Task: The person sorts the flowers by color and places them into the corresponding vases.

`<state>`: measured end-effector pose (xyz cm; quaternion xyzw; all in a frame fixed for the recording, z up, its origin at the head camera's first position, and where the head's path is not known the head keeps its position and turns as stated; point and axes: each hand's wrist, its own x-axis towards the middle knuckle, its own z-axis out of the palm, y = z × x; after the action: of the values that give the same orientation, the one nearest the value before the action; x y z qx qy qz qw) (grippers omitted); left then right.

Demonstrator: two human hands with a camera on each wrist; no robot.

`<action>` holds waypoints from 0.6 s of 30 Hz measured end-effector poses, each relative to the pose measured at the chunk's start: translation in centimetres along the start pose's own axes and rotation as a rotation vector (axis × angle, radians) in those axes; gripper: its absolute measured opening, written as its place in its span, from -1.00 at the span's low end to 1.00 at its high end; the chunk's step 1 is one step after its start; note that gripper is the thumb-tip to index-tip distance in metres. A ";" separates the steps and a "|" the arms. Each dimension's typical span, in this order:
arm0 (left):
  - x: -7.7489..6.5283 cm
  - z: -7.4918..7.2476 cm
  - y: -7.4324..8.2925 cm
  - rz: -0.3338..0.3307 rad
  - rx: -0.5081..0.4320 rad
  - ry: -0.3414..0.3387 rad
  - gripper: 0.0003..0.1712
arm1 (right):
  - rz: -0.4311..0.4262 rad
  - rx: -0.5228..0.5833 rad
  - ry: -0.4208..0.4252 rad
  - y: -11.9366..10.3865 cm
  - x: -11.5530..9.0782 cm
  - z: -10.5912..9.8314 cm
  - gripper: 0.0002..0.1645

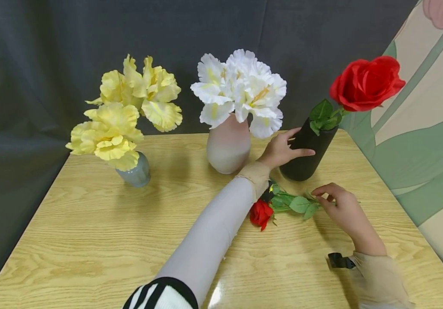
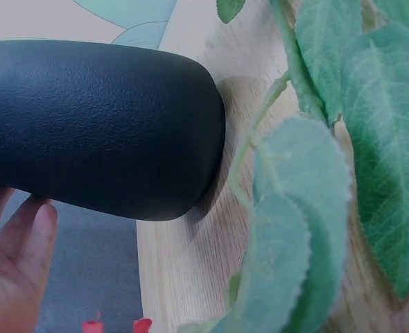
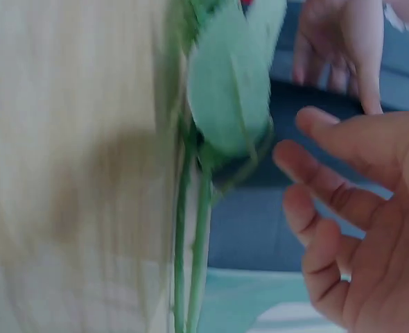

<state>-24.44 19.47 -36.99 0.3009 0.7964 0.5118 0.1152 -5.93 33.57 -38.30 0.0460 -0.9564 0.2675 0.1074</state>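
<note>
My left hand (image 1: 277,150) grips the tall black vase (image 1: 302,161), thumb across its near side and the other fingers behind. The vase leans to the right, with one big red rose (image 1: 366,83) standing in it. In the left wrist view, the vase's dark body (image 2: 107,125) lies along some fingers (image 2: 35,239). Nearer me, a smaller red rose (image 1: 261,213) lies on the table, its leafy stems (image 1: 292,204) pointing right; my left forearm covers part of it. Beside those stems hovers my right hand (image 1: 341,208), fingers loosely bent, a gap showing between them and the stems in the right wrist view.
A pink-and-white vase (image 1: 227,148) of white flowers (image 1: 244,88) stands left of the black one. Farther left is a small grey-blue vase (image 1: 136,171) with yellow flowers (image 1: 117,133). Behind the wooden table (image 1: 90,240) hangs a dark curtain (image 1: 221,25); a painted wall (image 1: 426,141) borders the right side.
</note>
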 end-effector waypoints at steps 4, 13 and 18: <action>0.0 0.0 0.0 0.006 0.012 0.005 -0.03 | -0.137 0.005 0.010 -1.3 0.3 1.3 -0.82; -0.1 0.0 -0.1 0.001 0.021 0.000 -0.03 | -0.273 -0.050 -0.020 -3.1 0.3 3.5 -0.77; -0.1 -0.1 -0.1 0.000 0.013 0.002 -0.03 | -0.303 -0.162 -0.039 -3.6 0.2 4.1 -0.78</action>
<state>-24.44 19.31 -37.01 0.3011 0.7998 0.5069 0.1127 -6.37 28.37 -39.82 0.1859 -0.9590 0.1692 0.1311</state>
